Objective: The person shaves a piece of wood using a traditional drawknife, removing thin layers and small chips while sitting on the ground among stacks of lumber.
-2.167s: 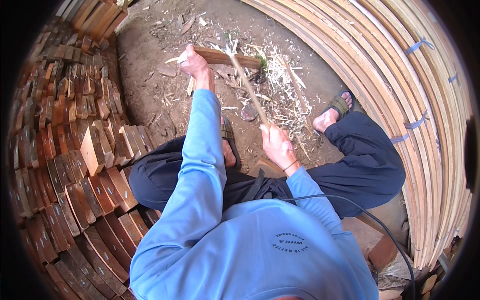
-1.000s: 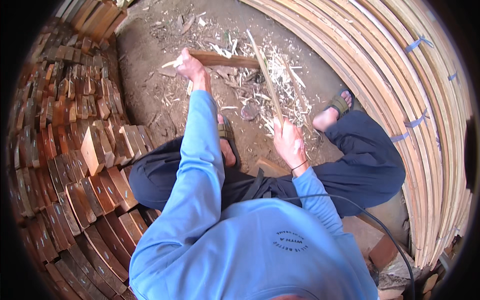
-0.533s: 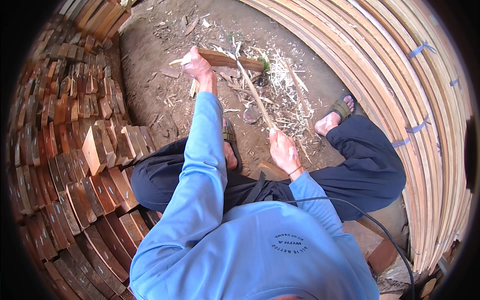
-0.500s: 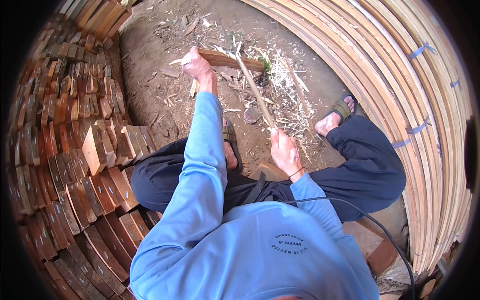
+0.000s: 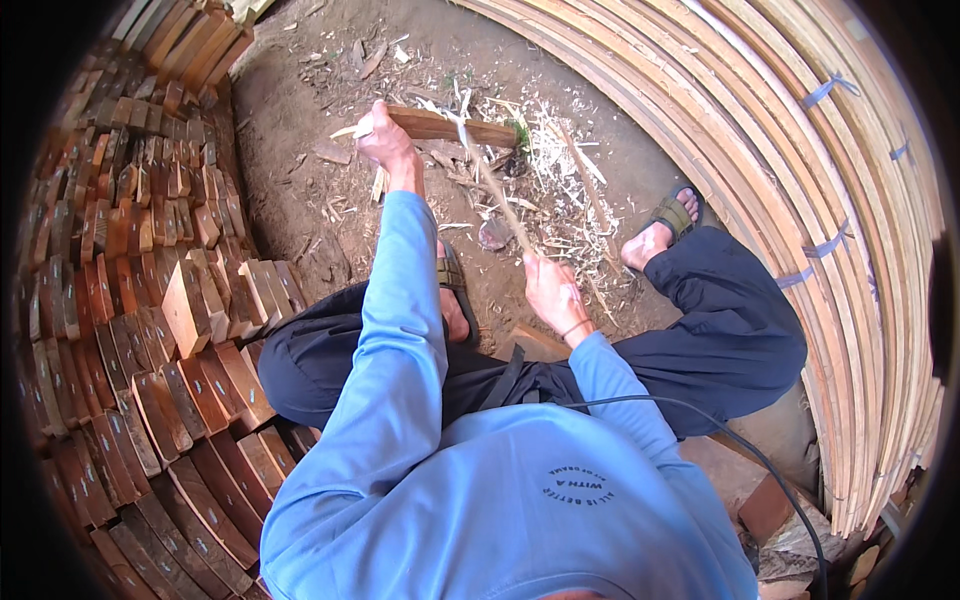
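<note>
My left hand (image 5: 387, 143) is closed around the end of a short brown piece of wood (image 5: 445, 127). That piece slants across the chip-strewn ground, its pale split end poking out left of my fist. In my right hand (image 5: 557, 295) is a long, slim wooden handle (image 5: 503, 204), gripped at its near end. The handle runs away from me and up to the wood piece, where its far end crosses it or lies against it. What sits at that far end is too blurred to make out.
Pale shavings and splinters (image 5: 560, 180) litter the dirt between my sandalled feet. Stacked wooden blocks (image 5: 150, 330) line the left side. Long curved-looking boards (image 5: 790, 150), bound with bluish straps, rise at the right. A black cable (image 5: 740, 432) crosses my lap.
The handle's far end has shifted slightly left and down against the wood piece, and my right hand has moved a little left. My left hand keeps its grip. The whole view has shifted slightly.
</note>
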A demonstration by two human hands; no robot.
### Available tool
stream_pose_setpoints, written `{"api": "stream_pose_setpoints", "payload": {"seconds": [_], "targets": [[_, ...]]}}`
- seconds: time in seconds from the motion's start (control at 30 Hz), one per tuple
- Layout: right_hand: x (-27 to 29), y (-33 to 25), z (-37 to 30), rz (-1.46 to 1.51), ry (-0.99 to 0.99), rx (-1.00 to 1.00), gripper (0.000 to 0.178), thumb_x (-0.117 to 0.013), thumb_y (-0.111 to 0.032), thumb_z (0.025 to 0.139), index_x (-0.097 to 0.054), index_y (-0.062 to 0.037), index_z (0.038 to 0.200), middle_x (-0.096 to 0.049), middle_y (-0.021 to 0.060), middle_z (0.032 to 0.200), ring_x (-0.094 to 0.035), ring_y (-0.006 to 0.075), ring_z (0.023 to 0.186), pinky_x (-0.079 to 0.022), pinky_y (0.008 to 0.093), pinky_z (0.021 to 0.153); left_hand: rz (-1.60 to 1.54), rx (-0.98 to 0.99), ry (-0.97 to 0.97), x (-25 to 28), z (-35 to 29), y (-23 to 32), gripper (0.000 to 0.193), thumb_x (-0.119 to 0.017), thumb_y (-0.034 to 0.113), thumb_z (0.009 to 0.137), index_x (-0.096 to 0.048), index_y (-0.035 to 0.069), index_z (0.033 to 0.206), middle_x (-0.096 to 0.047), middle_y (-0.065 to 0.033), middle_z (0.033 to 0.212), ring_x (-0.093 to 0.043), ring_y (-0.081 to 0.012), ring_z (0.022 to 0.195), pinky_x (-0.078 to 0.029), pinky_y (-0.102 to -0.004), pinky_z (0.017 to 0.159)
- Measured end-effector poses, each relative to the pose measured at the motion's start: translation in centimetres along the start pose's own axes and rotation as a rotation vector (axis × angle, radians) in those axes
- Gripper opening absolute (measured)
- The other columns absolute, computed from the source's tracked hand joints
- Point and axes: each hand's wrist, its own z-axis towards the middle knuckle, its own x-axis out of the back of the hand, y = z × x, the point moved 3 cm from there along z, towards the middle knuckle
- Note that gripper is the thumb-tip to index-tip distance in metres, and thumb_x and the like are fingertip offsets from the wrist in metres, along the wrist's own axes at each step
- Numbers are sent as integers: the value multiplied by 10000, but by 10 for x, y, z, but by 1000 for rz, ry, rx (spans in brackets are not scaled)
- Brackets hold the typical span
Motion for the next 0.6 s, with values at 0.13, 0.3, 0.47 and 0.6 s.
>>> {"api": "stream_pose_setpoints", "payload": {"seconds": [0.13, 0.3, 0.47, 0.6], "targets": [[33, -32, 6, -12, -6, -26, 465, -432, -337, 1053, -615, 19, 816, -603, 210, 611, -623, 433, 602, -488, 523, 629, 12, -7, 71, 18, 7, -6, 225, -628, 164, 881, -614, 7, 722, -604, -21, 704, -530, -141, 645, -426, -327, 627], [19, -31, 5, 130, -20, -30, 419, -453, -312, 1043, -618, 6, 827, -607, 222, 628, -637, 431, 626, -486, 522, 613, -64, 43, 47, 12, 13, -12, 213, -632, 175, 877, -671, -2, 767, -648, -51, 720, -566, -171, 660, -450, -361, 632], [5, -22, 2, -16, -17, 198, 343, -428, -214, 1034, -628, -3, 852, -642, 226, 765, -651, 402, 652, -527, 488, 582, 355, -186, -23, 25, 54, -50, 303, -682, 305, 898, -698, 13, 818, -704, -112, 793, -610, -225, 691, -479, -420, 666], [12, -18, 11, 29, 157, 195, 359, -437, -246, 1025, -560, -9, 785, -577, 189, 676, -613, 347, 616, -481, 456, 554, 192, -28, -191, -10, 16, -52, 267, -718, 287, 877, -744, 22, 853, -722, -109, 849, -644, -219, 761, -521, -404, 726]]}}
